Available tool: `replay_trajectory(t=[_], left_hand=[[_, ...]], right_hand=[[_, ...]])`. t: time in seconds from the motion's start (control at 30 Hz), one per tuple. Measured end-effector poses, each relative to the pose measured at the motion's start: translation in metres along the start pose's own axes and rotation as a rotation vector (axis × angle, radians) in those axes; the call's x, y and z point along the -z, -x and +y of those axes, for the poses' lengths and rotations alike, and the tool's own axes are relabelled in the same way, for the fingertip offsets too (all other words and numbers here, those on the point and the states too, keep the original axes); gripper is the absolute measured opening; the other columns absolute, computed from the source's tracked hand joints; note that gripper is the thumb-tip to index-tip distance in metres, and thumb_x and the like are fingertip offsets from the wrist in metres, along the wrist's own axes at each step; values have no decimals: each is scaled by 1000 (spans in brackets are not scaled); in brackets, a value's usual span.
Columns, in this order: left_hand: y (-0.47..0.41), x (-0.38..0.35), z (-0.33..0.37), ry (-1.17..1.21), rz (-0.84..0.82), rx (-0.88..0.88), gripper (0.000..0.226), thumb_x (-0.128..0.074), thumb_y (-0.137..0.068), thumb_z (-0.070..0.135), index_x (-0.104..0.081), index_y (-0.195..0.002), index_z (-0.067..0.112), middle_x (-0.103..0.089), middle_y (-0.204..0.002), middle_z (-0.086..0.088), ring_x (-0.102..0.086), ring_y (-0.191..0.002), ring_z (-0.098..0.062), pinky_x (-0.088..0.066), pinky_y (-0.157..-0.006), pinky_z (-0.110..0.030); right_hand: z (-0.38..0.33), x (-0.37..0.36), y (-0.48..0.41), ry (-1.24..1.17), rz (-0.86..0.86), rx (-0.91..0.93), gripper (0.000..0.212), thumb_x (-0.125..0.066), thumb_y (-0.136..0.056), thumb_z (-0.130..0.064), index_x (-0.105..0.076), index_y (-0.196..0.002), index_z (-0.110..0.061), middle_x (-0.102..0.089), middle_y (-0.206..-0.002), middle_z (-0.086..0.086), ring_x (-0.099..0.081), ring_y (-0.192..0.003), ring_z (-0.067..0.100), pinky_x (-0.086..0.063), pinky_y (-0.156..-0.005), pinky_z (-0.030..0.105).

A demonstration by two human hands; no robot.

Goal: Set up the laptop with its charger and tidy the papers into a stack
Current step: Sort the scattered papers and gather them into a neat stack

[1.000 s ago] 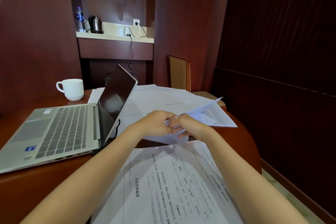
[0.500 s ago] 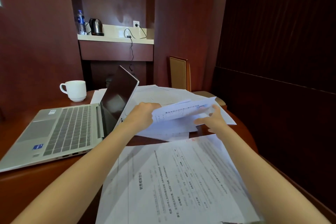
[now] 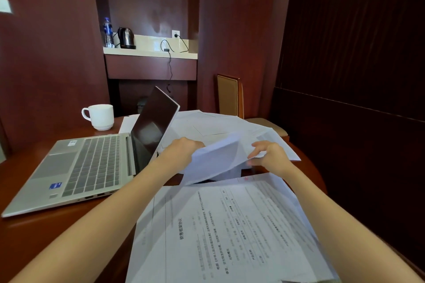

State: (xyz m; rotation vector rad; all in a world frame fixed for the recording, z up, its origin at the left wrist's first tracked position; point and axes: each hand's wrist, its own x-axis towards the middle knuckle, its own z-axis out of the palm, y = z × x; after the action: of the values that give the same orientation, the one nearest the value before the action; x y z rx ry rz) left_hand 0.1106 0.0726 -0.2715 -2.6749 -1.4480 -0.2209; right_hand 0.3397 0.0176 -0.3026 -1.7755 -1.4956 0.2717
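A round wooden table (image 3: 34, 236) fills the lower view. Its near right part is covered by a loose spread of printed papers (image 3: 230, 236), and more blank-looking sheets (image 3: 207, 126) are scattered across the far side. An open silver laptop (image 3: 92, 167) is placed on the left part of the table, its dark screen tilted back toward the scattered sheets. A padded chair (image 3: 230, 96) is seen beyond the table.

Between the two groups of papers, a lifted sheet (image 3: 216, 161) is held above the table, curved and slightly blurred. Its upper left edge is gripped by the curled fingers of the left hand (image 3: 181, 151); its right edge is pinched between thumb and fingers of the right hand (image 3: 271, 158).

A white mug (image 3: 101, 117) is set behind the laptop. On the wall shelf (image 3: 149, 51), a kettle (image 3: 126, 38) and a water bottle (image 3: 107, 32) are kept. A black charger cable (image 3: 170, 64) is plugged into the wall socket (image 3: 176, 34) and hangs behind the screen; whether it reaches the laptop cannot be told.
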Motion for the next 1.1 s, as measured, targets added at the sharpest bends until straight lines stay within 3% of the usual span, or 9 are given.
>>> replay_trajectory(t=[0.1,0.23,0.43,0.63,0.77,0.83,0.93,1.03,1.1], left_hand=[[1,-6,6,170,50,-149,51,-34,-89,-5,-55,-125,25,-61,-113,-11,-49,-90,-27,-35,-70,-25],[8,-18,7,382,-16,-350,37,-45,-93,11,-59,-123,27,-57,-128,3,-50,-117,-19,-39,-101,-30],[9,-29,-6,279,-74,-307,64,-37,-80,-11,-55,-127,28,-58,-125,2,-52,-115,-22,-43,-95,-35],[10,-41,-12,295,-247,-240,54,-38,-92,4,-38,-140,29,-49,-138,-1,-47,-122,-22,-38,-103,-35],[16,-35,-4,372,-219,-276,45,-53,-89,31,-43,-133,28,-55,-128,6,-52,-112,-19,-44,-95,-37],[17,-32,5,270,-126,-266,49,-58,-84,34,-44,-131,28,-57,-122,8,-53,-106,-19,-46,-86,-33],[13,-30,9,282,146,-133,47,-53,-84,13,-47,-129,26,-56,-125,0,-53,-109,-24,-41,-79,-29],[10,-31,10,585,491,25,64,-53,-82,-2,-34,-140,17,-28,-146,-8,-29,-133,-26,-28,-105,-27],[14,-25,22,691,688,-3,62,-58,-79,-2,-36,-136,10,-25,-142,-12,-26,-131,-24,-21,-102,-16]], right_hand=[[-7,-6,-3,-46,81,14,17,-78,-73,-9,-62,-76,-1,-57,-128,8,-51,-115,24,-38,-82,21],[-19,-11,-6,-86,185,21,46,-82,-68,-15,-42,-90,-18,-50,-125,5,-48,-102,19,-39,-73,22],[-23,-8,4,183,130,224,102,-86,-64,-26,-24,-145,-30,-22,-154,-3,-20,-140,20,-20,-112,45],[-12,-10,4,513,-112,284,44,-76,-74,-26,-65,-116,-18,-54,-133,1,-44,-127,23,-30,-106,37],[-12,-17,8,343,-122,154,20,-67,-83,-22,-63,-69,-7,-62,-69,6,-55,-68,24,-42,-61,31],[-16,-17,8,250,-50,111,24,-67,-83,-23,-60,-66,-7,-60,-66,8,-53,-66,25,-39,-58,31],[-26,-15,6,105,63,75,39,-71,-82,-25,-66,-114,-5,-68,-99,14,-60,-94,29,-45,-78,28],[-30,-8,0,14,164,97,33,-72,-80,-26,-69,-103,-2,-56,-75,9,-48,-72,24,-35,-56,24],[-33,-2,-2,35,250,99,27,-68,-83,-25,-69,-101,-5,-59,-75,6,-49,-70,23,-34,-54,26]])
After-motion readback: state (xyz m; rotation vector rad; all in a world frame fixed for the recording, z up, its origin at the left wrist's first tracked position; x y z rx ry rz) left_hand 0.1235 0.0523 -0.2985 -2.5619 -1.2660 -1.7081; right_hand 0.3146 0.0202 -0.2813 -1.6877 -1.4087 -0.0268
